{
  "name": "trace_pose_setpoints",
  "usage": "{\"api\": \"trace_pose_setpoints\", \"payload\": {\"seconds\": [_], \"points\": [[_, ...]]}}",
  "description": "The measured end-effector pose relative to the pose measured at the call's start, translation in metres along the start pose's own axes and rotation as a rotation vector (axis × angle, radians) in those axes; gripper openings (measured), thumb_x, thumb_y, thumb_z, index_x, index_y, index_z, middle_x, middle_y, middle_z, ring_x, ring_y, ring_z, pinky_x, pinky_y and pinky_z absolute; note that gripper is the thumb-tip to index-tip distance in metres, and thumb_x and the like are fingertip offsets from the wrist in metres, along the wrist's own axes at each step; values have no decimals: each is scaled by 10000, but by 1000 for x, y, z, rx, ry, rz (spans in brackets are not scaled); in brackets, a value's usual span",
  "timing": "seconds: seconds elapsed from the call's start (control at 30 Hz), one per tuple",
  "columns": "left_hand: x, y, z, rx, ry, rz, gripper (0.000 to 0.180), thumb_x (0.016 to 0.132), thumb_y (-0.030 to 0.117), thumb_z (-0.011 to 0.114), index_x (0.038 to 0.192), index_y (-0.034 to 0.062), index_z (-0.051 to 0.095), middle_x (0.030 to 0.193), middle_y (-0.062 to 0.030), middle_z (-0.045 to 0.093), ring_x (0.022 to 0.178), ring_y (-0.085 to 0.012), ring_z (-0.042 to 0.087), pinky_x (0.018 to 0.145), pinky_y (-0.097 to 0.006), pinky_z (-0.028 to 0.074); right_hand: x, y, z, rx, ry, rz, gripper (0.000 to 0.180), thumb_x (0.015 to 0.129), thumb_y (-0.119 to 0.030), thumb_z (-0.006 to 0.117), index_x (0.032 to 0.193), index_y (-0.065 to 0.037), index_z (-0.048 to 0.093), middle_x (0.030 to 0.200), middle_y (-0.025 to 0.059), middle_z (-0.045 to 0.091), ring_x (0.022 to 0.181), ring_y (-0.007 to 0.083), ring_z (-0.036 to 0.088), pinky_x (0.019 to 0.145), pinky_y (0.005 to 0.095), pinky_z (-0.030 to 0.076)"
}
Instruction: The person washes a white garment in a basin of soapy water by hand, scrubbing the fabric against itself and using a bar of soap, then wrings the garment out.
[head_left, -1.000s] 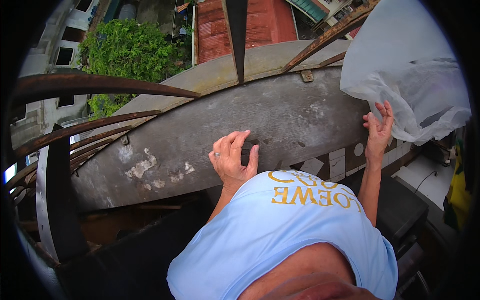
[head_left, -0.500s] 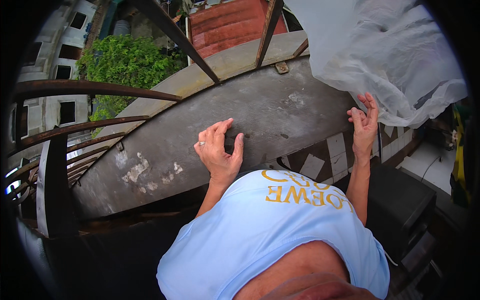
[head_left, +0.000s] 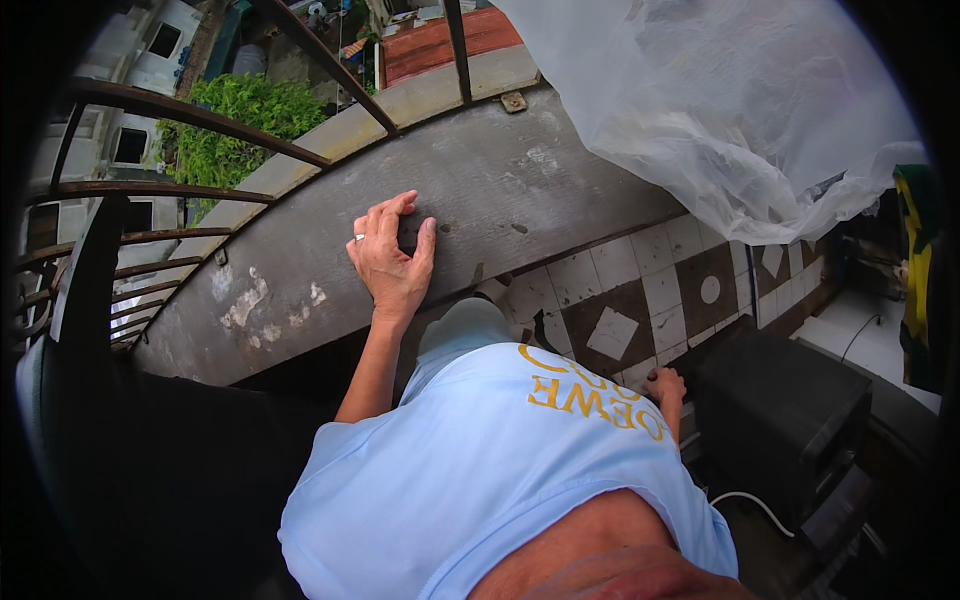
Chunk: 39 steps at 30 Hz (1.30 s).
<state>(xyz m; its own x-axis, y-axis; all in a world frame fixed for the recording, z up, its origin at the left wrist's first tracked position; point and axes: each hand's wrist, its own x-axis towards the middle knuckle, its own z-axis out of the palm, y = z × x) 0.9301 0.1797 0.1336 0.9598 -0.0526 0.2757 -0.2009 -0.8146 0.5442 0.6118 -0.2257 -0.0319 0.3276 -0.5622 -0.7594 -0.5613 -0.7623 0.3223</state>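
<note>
My left hand (head_left: 393, 255) is raised over the grey concrete ledge (head_left: 470, 165), with a ring on one finger. Its fingers bend loosely and stand apart from the thumb, with nothing between them. Low beside my blue shirt (head_left: 520, 450) is my right hand (head_left: 668, 384), small and partly hidden by the cloth. Its fingers curl loosely and I see no object in them. The nearest thing to it is a black box-shaped appliance (head_left: 775, 420) on the right. A large translucent white plastic sheet (head_left: 720, 110) hangs at the upper right, apart from both hands.
Rusty metal railing bars (head_left: 330, 65) rise along the ledge's outer edge, with a green tree (head_left: 240, 110) and a red roof (head_left: 450, 45) beyond. Brown and white patterned tiles (head_left: 610, 290) lie below the ledge. A white cable (head_left: 755, 500) curves beside the appliance.
My right hand has dropped from near the plastic sheet to beside my body. The view has shifted right, showing more of the tiles and a leg. My left hand keeps its loose bend.
</note>
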Motion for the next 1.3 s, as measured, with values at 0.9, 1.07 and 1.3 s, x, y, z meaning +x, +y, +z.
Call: {"api": "trace_pose_setpoints", "payload": {"seconds": [0.9, 1.07, 1.3], "points": [[-44, 246, 173, -971, -824, 753, 375, 784, 44, 638, 1145, 59, 537, 783, -52, 574, 630, -151, 528, 580, -276, 445, -53, 18, 232, 1899, 22, 319, 255, 839, -173, 600, 1076, -85, 566, 862, 43, 613, 657, 115, 579, 585, 278, 473], [-85, 308, 272, -883, -1159, 735, 346, 803, 84, 634, 1135, 46, 545, 757, -60, 592, 550, -116, 484, 537, -263, 428, -105, -3, 187, 1922, 227, 382, 260, 872, -204, 589, 1096, -78, 552, 873, 21, 608, 670, 99, 582, 564, 232, 450], [-206, 357, 290, -977, -1646, 914, 308, 857, 129, 620, 1144, 52, 538, 758, 15, 543, 598, -41, 433, 528, -200, 370, -214, -19, 182, 2100, 927, 515, 231, 895, -165, 567, 1076, -21, 563, 794, 16, 565, 674, 92, 560, 633, 240, 473]]}}
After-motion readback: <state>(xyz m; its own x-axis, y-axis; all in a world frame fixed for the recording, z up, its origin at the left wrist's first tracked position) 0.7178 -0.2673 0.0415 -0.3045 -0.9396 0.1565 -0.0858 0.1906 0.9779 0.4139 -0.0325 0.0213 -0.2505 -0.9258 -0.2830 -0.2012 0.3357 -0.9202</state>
